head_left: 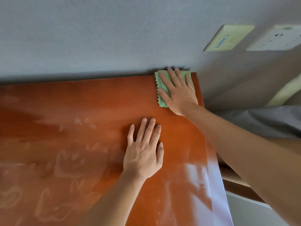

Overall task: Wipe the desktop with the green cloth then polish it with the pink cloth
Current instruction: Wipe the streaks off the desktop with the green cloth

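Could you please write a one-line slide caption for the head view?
Right hand presses green cloth flat at the orange desktop's far right corner; left hand rests flat.

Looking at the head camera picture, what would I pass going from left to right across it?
Dusty smudges on the orange-brown desktop → left hand resting flat on the desktop → green cloth under the right hand at the far right corner → yellowish wall plate → white wall socket.
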Motion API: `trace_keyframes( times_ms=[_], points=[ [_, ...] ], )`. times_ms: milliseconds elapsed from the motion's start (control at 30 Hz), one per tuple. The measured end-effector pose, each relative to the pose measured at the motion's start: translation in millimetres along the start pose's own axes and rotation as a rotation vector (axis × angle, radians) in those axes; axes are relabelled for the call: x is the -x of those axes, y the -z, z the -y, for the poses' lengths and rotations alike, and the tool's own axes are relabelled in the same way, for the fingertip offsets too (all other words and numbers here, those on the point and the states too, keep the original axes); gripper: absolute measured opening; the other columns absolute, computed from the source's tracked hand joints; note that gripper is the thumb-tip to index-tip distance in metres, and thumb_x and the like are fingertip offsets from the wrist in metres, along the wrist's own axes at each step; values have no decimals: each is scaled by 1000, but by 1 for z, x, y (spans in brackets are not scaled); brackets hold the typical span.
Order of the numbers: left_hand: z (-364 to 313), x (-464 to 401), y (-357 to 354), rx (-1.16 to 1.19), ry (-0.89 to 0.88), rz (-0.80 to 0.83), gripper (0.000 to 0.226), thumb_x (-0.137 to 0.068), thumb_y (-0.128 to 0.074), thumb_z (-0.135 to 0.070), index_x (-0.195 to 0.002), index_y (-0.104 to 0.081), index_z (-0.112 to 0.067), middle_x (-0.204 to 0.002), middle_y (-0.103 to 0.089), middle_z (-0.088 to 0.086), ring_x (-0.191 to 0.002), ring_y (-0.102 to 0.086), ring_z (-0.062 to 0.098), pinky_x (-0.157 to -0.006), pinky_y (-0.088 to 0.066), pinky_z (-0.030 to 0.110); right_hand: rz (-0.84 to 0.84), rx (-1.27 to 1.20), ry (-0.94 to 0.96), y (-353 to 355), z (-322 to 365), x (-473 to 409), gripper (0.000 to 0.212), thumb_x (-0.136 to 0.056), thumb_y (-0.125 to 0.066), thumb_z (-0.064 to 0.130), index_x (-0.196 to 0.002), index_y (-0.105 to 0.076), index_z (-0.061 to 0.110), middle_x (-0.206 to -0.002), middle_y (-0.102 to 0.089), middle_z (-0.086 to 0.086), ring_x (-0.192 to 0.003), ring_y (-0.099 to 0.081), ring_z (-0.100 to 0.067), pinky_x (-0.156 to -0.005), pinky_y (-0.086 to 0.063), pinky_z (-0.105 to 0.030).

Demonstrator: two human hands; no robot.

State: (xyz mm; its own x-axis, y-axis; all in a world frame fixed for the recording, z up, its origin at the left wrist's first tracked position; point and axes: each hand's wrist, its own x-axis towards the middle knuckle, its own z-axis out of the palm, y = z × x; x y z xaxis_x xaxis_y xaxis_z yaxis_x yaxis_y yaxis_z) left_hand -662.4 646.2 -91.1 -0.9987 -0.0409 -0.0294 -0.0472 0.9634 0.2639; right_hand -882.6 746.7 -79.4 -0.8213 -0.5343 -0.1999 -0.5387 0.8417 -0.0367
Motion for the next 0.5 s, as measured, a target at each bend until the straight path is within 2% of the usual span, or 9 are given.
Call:
trace_keyframes(
  times_ms=[200,367,500],
  points=[
    [-3,-1,3,-10,6,22,57,-100,-34,-43,-149,-49,-17,-161,-37,7,-152,-28,30,-121,-21,59,4,-80,-46,3,-55,0,63,-101,-12,59,-159,-1,36,-168,-1,3,-153,10,-17,-124,0,-46],
    [-2,-1,4,-10,7,23,57,-100,-34,-44,-150,-48,-18,-162,-36,7,-153,-26,29,-121,-21,59,-11,-119,-99,-4,-43,21,64,-102,-12,59,-159,2,33,-168,4,2,-153,13,-18,-124,2,-46],
    [-1,0,1,1,5,8,57,-100,-38,-43,-150,-48,-18,-163,-35,7,-153,-25,29,-122,-19,58,-40,-43,-127,-19,-22,94,63,-104,-12,57,-160,0,30,-168,0,0,-153,10,-20,-124,-4,-51]
  ],
)
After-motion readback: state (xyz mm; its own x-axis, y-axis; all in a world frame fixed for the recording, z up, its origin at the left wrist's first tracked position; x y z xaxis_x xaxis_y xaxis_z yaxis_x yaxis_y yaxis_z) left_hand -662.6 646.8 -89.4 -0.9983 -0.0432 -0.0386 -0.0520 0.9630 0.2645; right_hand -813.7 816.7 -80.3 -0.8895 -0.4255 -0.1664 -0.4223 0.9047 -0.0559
